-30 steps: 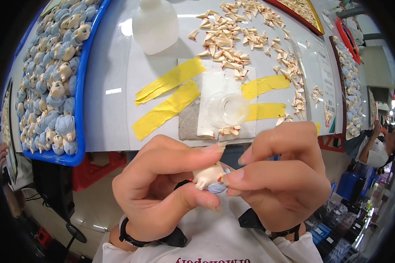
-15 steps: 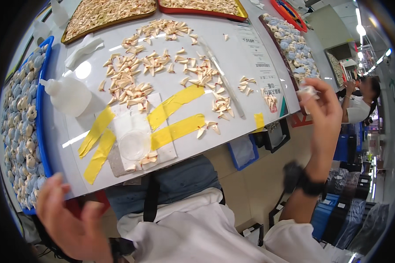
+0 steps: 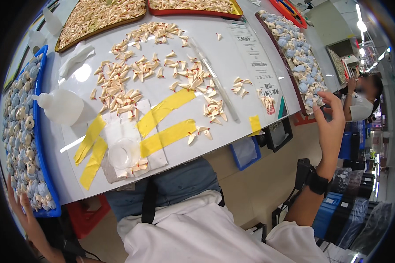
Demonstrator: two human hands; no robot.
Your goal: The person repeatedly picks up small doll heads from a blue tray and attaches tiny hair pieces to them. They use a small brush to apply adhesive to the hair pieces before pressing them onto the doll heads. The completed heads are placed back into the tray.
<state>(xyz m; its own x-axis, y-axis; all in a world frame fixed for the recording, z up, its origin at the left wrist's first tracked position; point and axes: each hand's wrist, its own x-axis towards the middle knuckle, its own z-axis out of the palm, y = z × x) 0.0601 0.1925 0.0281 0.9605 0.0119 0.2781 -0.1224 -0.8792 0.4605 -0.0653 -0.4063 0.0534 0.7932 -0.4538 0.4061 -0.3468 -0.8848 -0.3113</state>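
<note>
At the far left, my left hand point(image 3: 28, 219) has its fingers apart beside the near end of a blue tray point(image 3: 43, 144) packed with small blue-and-cream figurines point(image 3: 29, 153). Nothing shows in its grasp. My right hand point(image 3: 332, 125) is over the near end of a dark red tray point(image 3: 281, 56) holding similar figurines point(image 3: 302, 65). Its thumb and forefinger stand apart around a pale figurine there; whether they still touch it is hard to see. Scattered across the white table point(image 3: 162, 101) are many small cream pointed pieces point(image 3: 118, 79) with red tips.
A clear round dish point(image 3: 122, 154) sits near the front edge by yellow tape strips point(image 3: 167, 138). A white squeeze bottle point(image 3: 62, 107) stands left, near a crumpled tissue point(image 3: 77, 59). Two trays point(image 3: 147, 15) of cream pieces lie at the back. Another person point(image 3: 362, 103) is at the right.
My right hand has lowered to the dark red tray with the small pale figurine it held. My left hand has moved left, off the table's front corner to the blue tray. The view shifted slightly.
</note>
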